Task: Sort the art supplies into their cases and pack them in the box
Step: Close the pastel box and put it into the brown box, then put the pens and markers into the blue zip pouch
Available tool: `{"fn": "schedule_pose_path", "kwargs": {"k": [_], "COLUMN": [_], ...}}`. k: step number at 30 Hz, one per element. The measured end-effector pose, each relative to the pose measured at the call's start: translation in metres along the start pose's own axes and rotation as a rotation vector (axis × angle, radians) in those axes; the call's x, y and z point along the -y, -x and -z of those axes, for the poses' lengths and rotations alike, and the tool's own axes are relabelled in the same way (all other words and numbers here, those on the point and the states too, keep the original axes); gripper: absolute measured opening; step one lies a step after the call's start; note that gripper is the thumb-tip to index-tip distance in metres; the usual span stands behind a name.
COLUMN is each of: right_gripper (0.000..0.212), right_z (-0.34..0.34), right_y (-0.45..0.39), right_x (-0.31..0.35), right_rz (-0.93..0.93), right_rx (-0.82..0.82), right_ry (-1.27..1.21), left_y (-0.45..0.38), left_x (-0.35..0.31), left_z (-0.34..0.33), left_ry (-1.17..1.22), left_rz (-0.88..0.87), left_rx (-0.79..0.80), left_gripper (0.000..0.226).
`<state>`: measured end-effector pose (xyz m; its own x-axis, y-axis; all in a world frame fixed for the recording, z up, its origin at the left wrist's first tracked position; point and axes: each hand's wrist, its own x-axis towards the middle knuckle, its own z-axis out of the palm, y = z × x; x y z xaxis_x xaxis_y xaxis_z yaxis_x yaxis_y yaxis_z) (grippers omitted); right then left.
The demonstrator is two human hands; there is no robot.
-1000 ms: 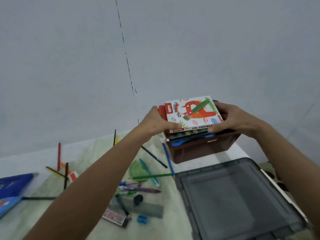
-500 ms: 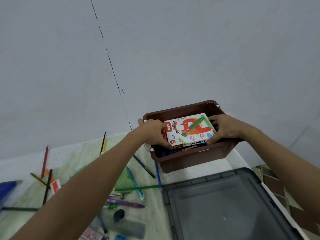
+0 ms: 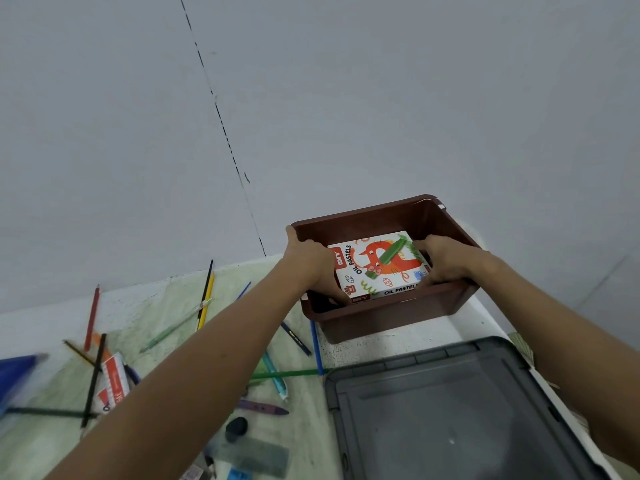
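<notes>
The oil pastels box (image 3: 379, 268), white with an orange cat and a green crayon printed on its lid, sits low inside the brown plastic box (image 3: 388, 317), its lid facing up and well below the rim. The left hand (image 3: 311, 263) grips its left edge, fingers (image 3: 341, 296) curled down along the near corner and the thumb raised beside the brown box's left wall. The right hand (image 3: 445, 259) holds the opposite edge, its fingers wrapped over the right side of the pastels box. The brown box stands on the desk (image 3: 464, 323) close to the grey wall. Just in front of it lies a dark grey lid (image 3: 450, 420), flat. To the left, on a pale green-stained cloth (image 3: 145, 313), loose supplies are scattered: a red pencil (image 3: 91, 318), a black pencil lying against a yellow pencil (image 3: 206, 299), a blue pencil (image 3: 316, 346) touching the brown box's base, a green pencil (image 3: 287, 374) lying crosswise, a purple crayon (image 3: 265, 407), a black eraser (image 3: 236, 428) and a small red-and-white carton (image 3: 112, 384). A blue case (image 3: 15, 375) shows, blurred, at the left edge.
</notes>
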<state>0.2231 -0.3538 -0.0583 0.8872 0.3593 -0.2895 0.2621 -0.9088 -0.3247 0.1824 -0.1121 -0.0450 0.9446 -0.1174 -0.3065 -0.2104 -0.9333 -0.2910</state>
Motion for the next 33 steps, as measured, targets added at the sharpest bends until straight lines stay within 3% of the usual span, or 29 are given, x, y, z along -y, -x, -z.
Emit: {"fn": "schedule_pose_path", "kwargs": {"k": [5,8,10,15,18,22,25,33], "right_gripper": [0.075,0.073,0.076,0.111,0.100,0.072,0.056,0.041], "right_z": [0.000,0.007,0.013,0.020,0.015,-0.006,-0.031,-0.119], "right_y": [0.005,0.010,0.015,0.030,0.036,0.033,0.027,0.011], "right_x": [0.006,0.010,0.016,0.057,0.096,0.167,0.227,0.402], "right_rz": [-0.017,-0.022,-0.027,0.051,0.177,0.346,0.444,0.612], "right_rx": [0.011,0.048,0.028,-0.155,-0.206,-0.251,-0.194,0.012], "right_ry": [0.060,-0.040,-0.129,-0.196,-0.281,-0.427,-0.457,-0.465], "left_y": [0.000,0.002,0.006,0.029,0.055,0.097,0.136,0.258], "left_x": [-0.002,0.000,0.004,0.032,0.059,0.108,0.147,0.284], "left_z": [0.001,0.004,0.009,0.018,0.010,-0.029,-0.060,-0.153], "left_ry": [-0.026,0.012,0.132,0.601,0.669,0.778,0.843,0.853], "left_rz": [-0.030,-0.038,-0.037,-0.098,-0.083,0.026,0.128,0.416], "left_rx": [0.021,0.010,-0.046,-0.291,-0.391,-0.368,-0.344,-0.324], "left_gripper": [0.070,0.070,0.070,0.061,0.064,0.051,0.047,0.041]}}
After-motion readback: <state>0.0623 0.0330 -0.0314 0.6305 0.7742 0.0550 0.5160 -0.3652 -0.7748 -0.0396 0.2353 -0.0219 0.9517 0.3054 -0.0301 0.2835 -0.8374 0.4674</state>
